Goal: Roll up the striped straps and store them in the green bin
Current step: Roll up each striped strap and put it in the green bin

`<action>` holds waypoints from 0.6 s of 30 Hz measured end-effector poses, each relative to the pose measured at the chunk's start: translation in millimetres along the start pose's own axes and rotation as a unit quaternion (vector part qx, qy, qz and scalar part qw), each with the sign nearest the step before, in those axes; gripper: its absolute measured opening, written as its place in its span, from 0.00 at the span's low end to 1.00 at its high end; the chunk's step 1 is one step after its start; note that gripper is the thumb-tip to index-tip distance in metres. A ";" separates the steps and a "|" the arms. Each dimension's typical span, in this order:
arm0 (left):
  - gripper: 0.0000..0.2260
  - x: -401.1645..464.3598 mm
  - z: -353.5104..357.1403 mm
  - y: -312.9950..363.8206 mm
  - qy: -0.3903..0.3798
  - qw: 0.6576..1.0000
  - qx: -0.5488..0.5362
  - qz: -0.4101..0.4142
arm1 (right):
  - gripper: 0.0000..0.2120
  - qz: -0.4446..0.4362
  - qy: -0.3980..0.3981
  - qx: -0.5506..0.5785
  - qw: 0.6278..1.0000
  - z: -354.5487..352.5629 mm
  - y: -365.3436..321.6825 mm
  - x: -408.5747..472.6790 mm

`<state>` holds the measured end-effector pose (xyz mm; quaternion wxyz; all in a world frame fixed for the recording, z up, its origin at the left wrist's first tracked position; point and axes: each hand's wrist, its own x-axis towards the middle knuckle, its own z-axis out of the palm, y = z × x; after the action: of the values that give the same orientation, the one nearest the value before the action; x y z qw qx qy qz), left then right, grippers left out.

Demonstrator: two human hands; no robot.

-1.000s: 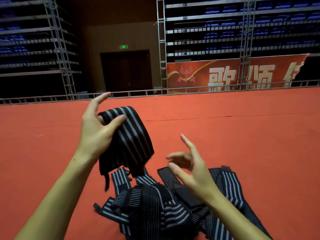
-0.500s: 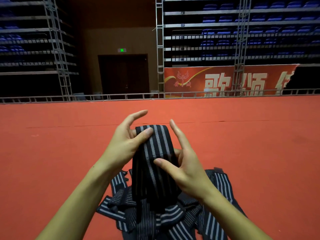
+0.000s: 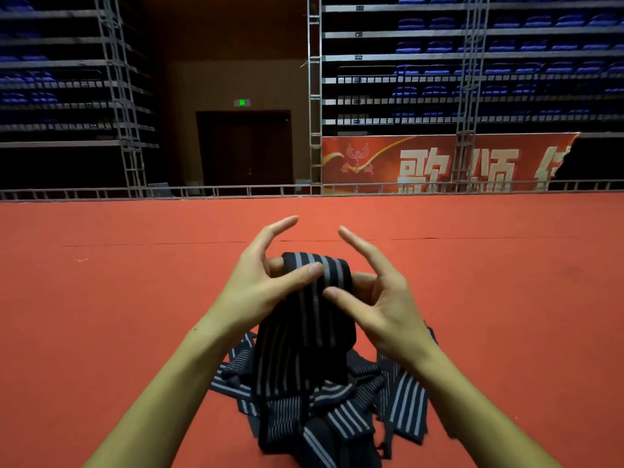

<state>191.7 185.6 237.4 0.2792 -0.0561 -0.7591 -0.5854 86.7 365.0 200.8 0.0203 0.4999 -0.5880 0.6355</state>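
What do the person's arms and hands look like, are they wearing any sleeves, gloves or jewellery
Both forearms are bare up to the frame edge, with no sleeves in view. The left hand and right hand wear no gloves, and no rings, watch or bracelet show on the visible fingers and wrists. The fingers are slim, with short, unpainted nails.

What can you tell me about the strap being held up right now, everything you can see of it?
The held strap is a wide black band with pale grey lengthwise stripes; it looks like woven elastic fabric. Its top is bent over in a fold or the start of a roll, raised above the red floor. The left hand pinches it with the thumb on the front, the right hand likewise; both index fingers stick out free. The rest hangs limp down into the pile of loose straps.
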 end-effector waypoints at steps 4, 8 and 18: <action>0.34 -16.1 11.2 8.5 0.033 0.999 0.000 0.034 | 0.36 -0.003 0.029 0.021 0.999 2.9 -15.7 -8.0; 0.31 -21.5 9.5 17.5 0.082 0.996 -0.025 0.037 | 0.38 0.030 -0.013 0.015 0.999 6.0 -20.1 -23.7; 0.28 -54.1 23.4 35.8 0.052 0.998 -0.022 0.041 | 0.38 0.007 0.023 0.050 0.998 5.9 -46.7 -39.6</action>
<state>243.3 231.3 237.8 0.3408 -0.0627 -0.7273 -0.5924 138.7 397.1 207.6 0.0046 0.4816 -0.5584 0.6755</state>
